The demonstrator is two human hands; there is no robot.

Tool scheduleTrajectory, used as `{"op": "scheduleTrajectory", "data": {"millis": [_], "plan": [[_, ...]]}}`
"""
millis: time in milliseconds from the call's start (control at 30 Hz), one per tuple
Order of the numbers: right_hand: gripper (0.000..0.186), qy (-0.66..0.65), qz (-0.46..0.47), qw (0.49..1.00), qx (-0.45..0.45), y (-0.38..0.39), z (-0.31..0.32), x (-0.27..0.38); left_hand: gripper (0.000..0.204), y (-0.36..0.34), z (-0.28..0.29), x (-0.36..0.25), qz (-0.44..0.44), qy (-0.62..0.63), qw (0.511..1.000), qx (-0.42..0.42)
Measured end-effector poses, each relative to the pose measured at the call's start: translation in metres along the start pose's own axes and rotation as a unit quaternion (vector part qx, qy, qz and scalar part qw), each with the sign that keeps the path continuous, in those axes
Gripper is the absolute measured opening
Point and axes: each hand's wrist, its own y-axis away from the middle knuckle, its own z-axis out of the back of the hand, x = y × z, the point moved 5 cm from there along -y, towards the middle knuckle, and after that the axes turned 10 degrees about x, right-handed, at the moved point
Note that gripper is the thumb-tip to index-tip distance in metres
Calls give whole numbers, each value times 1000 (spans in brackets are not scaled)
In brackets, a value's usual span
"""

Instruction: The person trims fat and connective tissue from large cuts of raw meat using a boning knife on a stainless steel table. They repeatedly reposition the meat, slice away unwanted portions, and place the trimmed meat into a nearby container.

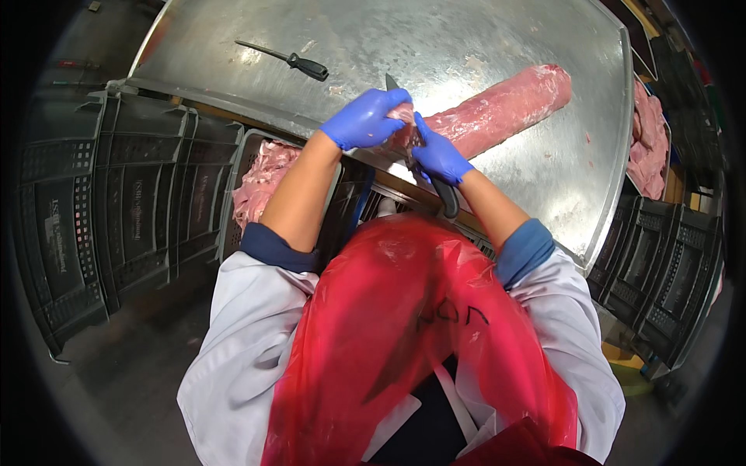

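A long pink loin of meat (505, 109) lies slantwise on the metal table, its near end at my hands. My left hand (364, 119), in a blue glove, is closed on a small end of meat (402, 114). My right hand (441, 158), also gloved in blue, grips a knife (446, 199) with a black handle pointing back toward me. Its blade passes between my hands beside the meat, partly hidden, and a dark tip shows beyond my left fingers. Whether the meat in my left hand joins the loin is hard to see.
A narrow-bladed knife (307, 67) with a black handle lies farther left on the metal table (544, 186). Meat pieces (264, 179) fill a crate below the table's left edge. More meat (647, 144) sits at the right. Dark stacked crates (140, 202) stand at left, others (649, 272) at right.
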Motion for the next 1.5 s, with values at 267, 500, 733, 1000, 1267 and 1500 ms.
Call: {"op": "scheduleTrajectory", "data": {"millis": [267, 500, 733, 1000, 1267, 1500], "plan": [[78, 156, 39, 986, 53, 29, -14, 44, 32, 109, 44, -32, 42, 8, 985, -169], [81, 116, 68, 974, 185, 49, 16, 38, 46, 336, 76, -24, 103, 134, 878, -448], [81, 156, 82, 967, -183, 34, 330, -35, 34, 471, 38, 65, 420, 89, 796, -426], [82, -180, 193, 926, -271, -7, 432, -122, 90, 9, -97, 22, 153, -293, 926, -182], [87, -205, 90, 916, -334, 43, 413, -145, 97, -143, -118, 19, 163, -288, 941, -75], [85, -76, -23, 952, -297, 79, 343, -140, 95, -141, -117, 28, 137, -280, 949, -52]]}}
